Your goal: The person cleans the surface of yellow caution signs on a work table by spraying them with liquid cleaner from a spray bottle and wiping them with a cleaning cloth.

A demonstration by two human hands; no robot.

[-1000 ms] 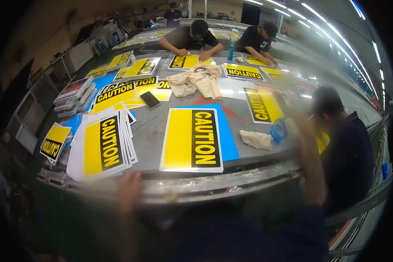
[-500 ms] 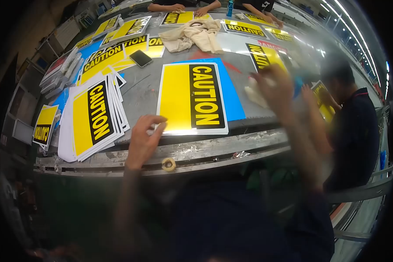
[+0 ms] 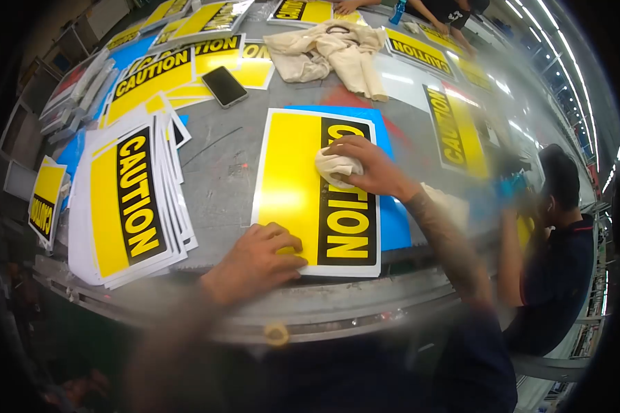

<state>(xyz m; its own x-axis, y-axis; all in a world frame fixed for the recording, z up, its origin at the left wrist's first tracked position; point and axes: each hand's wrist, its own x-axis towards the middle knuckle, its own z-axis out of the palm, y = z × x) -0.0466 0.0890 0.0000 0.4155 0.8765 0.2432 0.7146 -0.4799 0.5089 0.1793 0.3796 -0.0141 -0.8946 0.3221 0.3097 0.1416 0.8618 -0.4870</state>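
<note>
1. Right hand (image 3: 368, 167) is closed around a crumpled pale cloth (image 3: 336, 167) and presses it onto the black band of a yellow caution sign (image 3: 293, 179).
2. Left hand (image 3: 262, 258) lies flat with fingers spread and grasps nothing; it presses on the sign's near edge.
3. That sign lies on a blue sheet (image 3: 393, 224) at the near edge of the grey table (image 3: 220, 162).
4. Just to its left sits a stack of signs (image 3: 127, 199).
5. Farther back lie a phone (image 3: 224, 86) and a heap of beige cloth (image 3: 334, 51).
6. On the right, another person in a dark shirt (image 3: 554, 275) bends over the table.
</note>
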